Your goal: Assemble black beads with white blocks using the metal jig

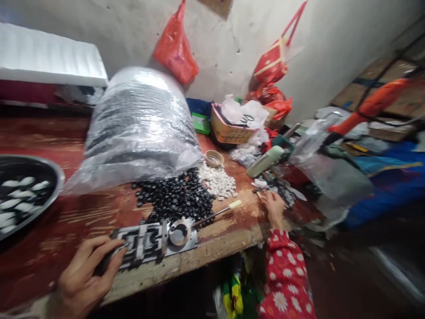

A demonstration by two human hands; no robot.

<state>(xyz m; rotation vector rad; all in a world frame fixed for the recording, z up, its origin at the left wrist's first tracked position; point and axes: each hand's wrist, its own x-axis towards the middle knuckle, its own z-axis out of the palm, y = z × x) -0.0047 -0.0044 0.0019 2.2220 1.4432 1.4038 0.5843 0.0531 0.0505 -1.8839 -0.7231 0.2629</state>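
Note:
My left hand (91,268) is at the left end of a metal fixture (151,241) on the table's front edge, its thumb and fingers pinched on a small part there that is too small to make out. A rod with a pale handle (235,204) sticks out to the right from the fixture's round ring (179,232). My right hand (272,206) is further right on the table, fingers bent together at a small dark-tipped piece (257,192). Behind the fixture lie a heap of black round parts (175,195) and a pile of small white pieces (221,180).
A large plastic-wrapped bundle (142,119) stands behind the black parts. At the left is a metal-rimmed bowl (59,177) with white pieces. A green bottle (265,161), a round tan dish (214,158) and a basket (229,130) with plastic bags are at the back right.

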